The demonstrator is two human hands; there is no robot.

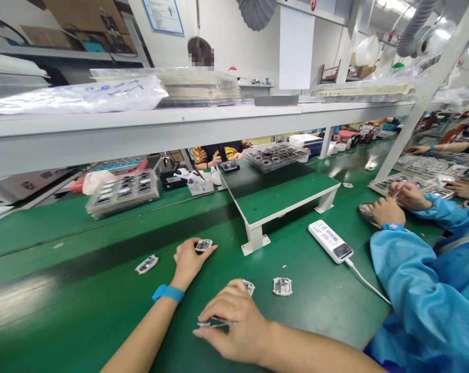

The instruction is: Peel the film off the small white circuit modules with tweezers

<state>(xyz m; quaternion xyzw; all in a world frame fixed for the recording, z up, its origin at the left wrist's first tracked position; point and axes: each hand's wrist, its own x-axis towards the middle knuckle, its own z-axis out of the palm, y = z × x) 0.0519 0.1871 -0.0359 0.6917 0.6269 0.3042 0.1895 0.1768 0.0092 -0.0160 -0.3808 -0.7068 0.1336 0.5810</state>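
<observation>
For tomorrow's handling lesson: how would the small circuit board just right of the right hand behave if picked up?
The small circuit board probably feels stiff and light, being thin and flat. On the smooth green mat it may slide when pushed, and its tiny components look fragile.

White power bank [329,241] at 1 o'clock; plastic tray of modules [122,194] at 11; green riser bench [281,191] at 12; co-worker's blue sleeve [421,290] at 3
</observation>
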